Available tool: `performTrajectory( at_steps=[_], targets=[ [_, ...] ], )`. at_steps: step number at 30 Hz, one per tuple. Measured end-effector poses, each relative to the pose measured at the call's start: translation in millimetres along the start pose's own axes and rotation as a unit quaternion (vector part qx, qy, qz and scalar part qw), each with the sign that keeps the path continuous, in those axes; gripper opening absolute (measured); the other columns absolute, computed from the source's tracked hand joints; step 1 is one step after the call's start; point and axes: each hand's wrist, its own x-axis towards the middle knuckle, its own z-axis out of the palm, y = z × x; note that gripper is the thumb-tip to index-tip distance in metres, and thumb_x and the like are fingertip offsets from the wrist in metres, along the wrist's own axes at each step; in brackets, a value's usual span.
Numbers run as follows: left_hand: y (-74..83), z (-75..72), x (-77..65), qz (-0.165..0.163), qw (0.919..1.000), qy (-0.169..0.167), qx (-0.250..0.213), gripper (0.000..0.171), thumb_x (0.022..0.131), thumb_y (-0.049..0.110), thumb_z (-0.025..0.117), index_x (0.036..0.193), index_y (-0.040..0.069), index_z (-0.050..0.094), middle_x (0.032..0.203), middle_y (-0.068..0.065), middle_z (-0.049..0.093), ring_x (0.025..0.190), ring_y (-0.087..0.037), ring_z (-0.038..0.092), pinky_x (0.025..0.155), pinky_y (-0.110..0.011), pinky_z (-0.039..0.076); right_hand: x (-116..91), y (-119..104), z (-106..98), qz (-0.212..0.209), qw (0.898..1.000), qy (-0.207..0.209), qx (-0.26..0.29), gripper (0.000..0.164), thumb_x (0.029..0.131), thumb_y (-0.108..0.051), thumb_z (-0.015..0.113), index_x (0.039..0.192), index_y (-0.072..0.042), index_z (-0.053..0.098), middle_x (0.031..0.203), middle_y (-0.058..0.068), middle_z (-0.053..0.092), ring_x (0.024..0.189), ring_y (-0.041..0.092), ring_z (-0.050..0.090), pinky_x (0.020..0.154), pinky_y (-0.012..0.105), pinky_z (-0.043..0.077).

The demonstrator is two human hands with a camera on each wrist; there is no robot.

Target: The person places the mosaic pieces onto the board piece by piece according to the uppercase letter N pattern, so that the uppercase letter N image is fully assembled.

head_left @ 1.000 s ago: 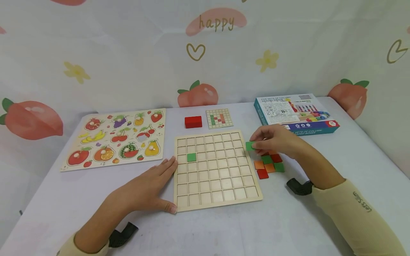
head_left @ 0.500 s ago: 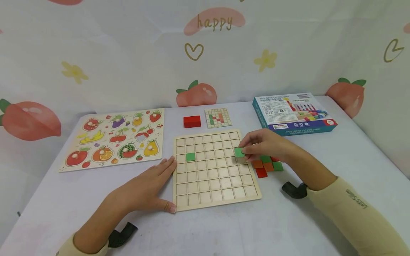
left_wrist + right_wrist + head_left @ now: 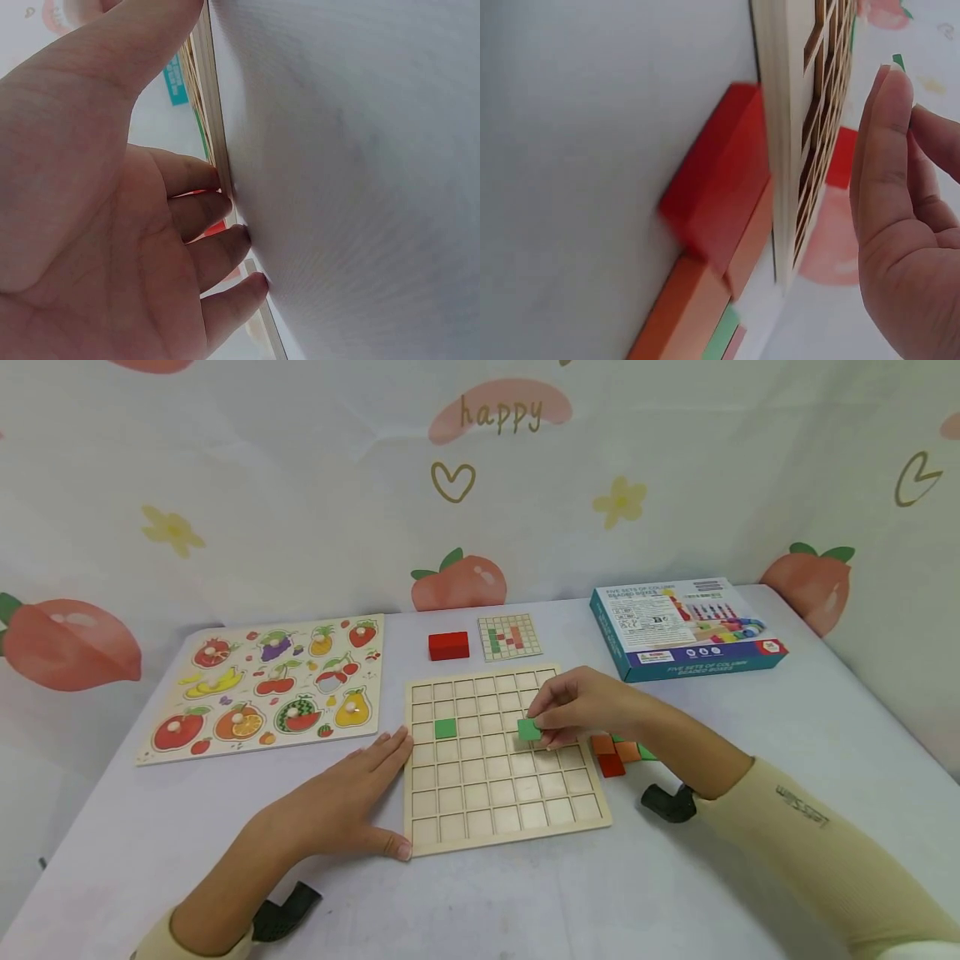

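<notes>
A wooden grid board [image 3: 450, 802] lies flat in the middle of the table. One green square tile [image 3: 446, 728] sits in a cell towards its upper left. My left hand [image 3: 337, 806] rests beside the board with fingers spread, its thumb and fingertips at the left edge; the left wrist view shows the fingertips [image 3: 240, 234] against that edge. Between thumb and fingers, my right hand [image 3: 592, 706] pinches a second green tile [image 3: 528, 729] over the board's right half. In the right wrist view, this tile [image 3: 898, 61] peeks past the fingertips, above the grid.
Red [image 3: 611, 765] and orange [image 3: 602, 744] tiles lie off the board's right edge, partly under my right forearm. Behind the board are a red block [image 3: 448, 646] and a small pattern card [image 3: 510, 637]. A fruit puzzle [image 3: 262, 689] lies left, a box [image 3: 686, 627] back right.
My right hand has carried the green tile leftward, from beside the board's right edge to over its right half. The left hand has stayed at the left edge.
</notes>
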Motion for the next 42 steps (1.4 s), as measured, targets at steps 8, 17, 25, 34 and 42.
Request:
performTrajectory(
  at_steps=[8, 17, 25, 34, 42],
  targets=[
    [-0.2, 1.6, -0.5, -0.007, 1.0000, -0.003, 0.000, 0.129, 0.067, 0.078, 0.071, 0.159, 0.003, 0.021, 0.166, -0.013, 0.014, 0.151, -0.035, 0.015, 0.118, -0.056, 0.022, 12, -12, 14, 0.013, 0.999, -0.020, -0.026, 0.010, 0.095, -0.006, 0.068, 0.102, 0.000, 0.072, 0.088, 0.016, 0.071, 0.073, 0.024, 0.070, 0.076, 0.035, 0.061],
    [-0.2, 0.9, -0.1, 0.003, 1.0000, 0.000, -0.003, 0.128, 0.068, 0.079, 0.068, 0.159, 0.002, 0.021, 0.166, -0.015, 0.015, 0.150, -0.037, 0.016, 0.116, -0.058, 0.023, 24, -23, 30, 0.018, 0.999, -0.036, -0.024, 0.008, 0.093, -0.003, 0.069, 0.100, 0.000, 0.072, 0.086, 0.016, 0.071, 0.071, 0.024, 0.071, 0.075, 0.036, 0.061],
    [-0.8, 0.5, 0.6, -0.001, 1.0000, -0.005, 0.001, 0.129, 0.067, 0.078, 0.070, 0.159, 0.003, 0.021, 0.166, -0.014, 0.015, 0.151, -0.036, 0.015, 0.118, -0.056, 0.022, 34, -32, 40, 0.009, 0.999, -0.035, -0.031, 0.007, 0.094, -0.002, 0.068, 0.098, 0.002, 0.072, 0.085, 0.016, 0.070, 0.070, 0.024, 0.071, 0.074, 0.035, 0.061],
    [-1.4, 0.9, 0.0, -0.002, 1.0000, -0.006, -0.001, 0.130, 0.067, 0.079, 0.070, 0.160, 0.003, 0.020, 0.166, -0.013, 0.015, 0.151, -0.035, 0.014, 0.118, -0.056, 0.022, 47, -38, 51, 0.008, 0.998, -0.040, -0.045, 0.005, 0.093, 0.000, 0.068, 0.096, 0.002, 0.071, 0.082, 0.016, 0.072, 0.071, 0.024, 0.073, 0.069, 0.032, 0.061],
    [-2.0, 1.0, -0.8, -0.003, 1.0000, -0.004, -0.003, 0.129, 0.067, 0.079, 0.069, 0.160, 0.004, 0.020, 0.166, -0.013, 0.014, 0.151, -0.035, 0.014, 0.117, -0.056, 0.022, 56, -39, 61, 0.015, 0.998, -0.041, -0.048, 0.004, 0.092, 0.001, 0.069, 0.095, 0.002, 0.072, 0.079, 0.016, 0.072, 0.067, 0.022, 0.072, 0.066, 0.030, 0.061]
  ],
)
